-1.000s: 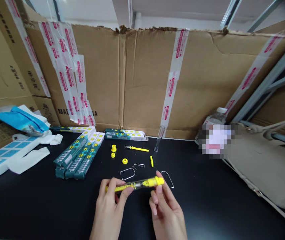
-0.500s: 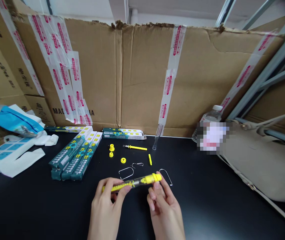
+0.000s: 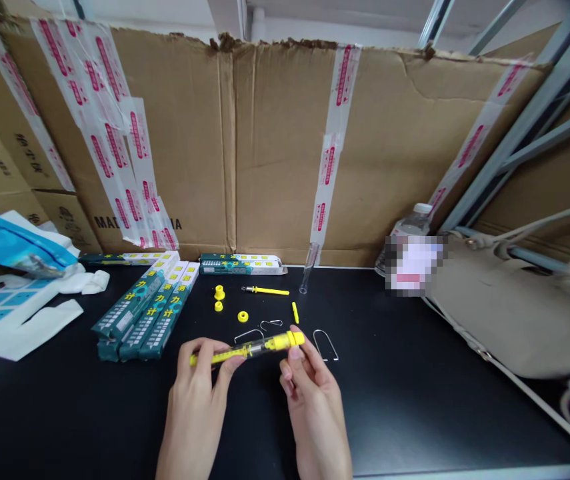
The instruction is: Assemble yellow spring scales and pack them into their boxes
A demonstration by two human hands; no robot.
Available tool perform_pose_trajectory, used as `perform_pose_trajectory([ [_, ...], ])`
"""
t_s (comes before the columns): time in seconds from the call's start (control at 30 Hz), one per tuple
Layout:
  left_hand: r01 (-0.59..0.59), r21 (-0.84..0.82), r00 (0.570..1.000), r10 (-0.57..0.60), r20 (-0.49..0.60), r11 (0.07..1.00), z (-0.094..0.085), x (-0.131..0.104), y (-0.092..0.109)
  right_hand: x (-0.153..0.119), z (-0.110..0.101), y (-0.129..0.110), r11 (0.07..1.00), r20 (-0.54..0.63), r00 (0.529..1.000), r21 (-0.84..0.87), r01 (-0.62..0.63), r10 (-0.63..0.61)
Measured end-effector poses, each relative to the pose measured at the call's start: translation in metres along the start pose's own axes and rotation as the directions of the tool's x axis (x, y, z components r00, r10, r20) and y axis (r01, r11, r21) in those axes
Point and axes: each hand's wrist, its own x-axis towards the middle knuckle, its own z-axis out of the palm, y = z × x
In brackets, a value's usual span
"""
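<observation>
Shifted leftward, the clear tube (image 3: 256, 349) looks yellow-ended and silvery midway.

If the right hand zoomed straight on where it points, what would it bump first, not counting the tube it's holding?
Probably the small yellow stick, which lies just ahead of the right hand. Depth is unclear, though, so the hand might pass above it.
</observation>
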Motion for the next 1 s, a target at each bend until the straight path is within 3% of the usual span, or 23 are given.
perform_pose_trajectory([
  [0.27,0.007,-0.082,1.0,-0.006,0.013,0.997,-0.0025,-0.0001,0.0018,0.0004,-0.0015,-0.0032,1.0,-0.03,1.0,0.005,0.0,0.0],
  [0.47,0.044,-0.089,0.998,-0.04,0.052,0.995,-0.0062,-0.0009,0.0004,-0.0045,-0.0049,-0.0058,1.0,0.046,0.999,0.013,-0.016,0.015],
  [0.7,0.05,-0.132,0.998,-0.044,0.048,0.99,-0.0046,-0.0014,0.0014,-0.0057,-0.0078,-0.0069,0.999,0.02,0.999,0.023,-0.037,0.036],
  [1.0,0.022,-0.023,1.0,-0.022,0.006,0.999,-0.0058,-0.0042,-0.0011,-0.0034,-0.0094,-0.0049,0.999,0.009,1.0,0.024,-0.028,0.028],
])
